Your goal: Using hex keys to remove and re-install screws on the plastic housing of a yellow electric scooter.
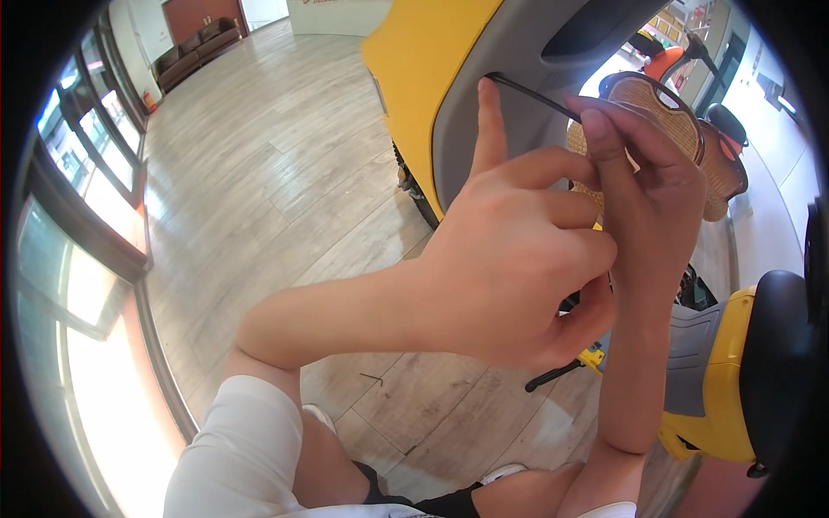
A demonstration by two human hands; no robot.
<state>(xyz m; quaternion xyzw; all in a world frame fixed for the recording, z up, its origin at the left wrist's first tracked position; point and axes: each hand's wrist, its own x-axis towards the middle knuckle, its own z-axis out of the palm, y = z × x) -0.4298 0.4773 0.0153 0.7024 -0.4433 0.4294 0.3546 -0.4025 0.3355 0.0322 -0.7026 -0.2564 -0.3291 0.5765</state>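
Where pinched, black rod (537, 97) hidden.

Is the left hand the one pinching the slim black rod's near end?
No, the right hand pinches the slim black rod there, while the left hand extends one finger toward the rod's far end.

Black rod (535, 95), held end unseen

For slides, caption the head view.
At a grey panel, right hand holds a slim black rod; left hand extends a forefinger toward its tip.
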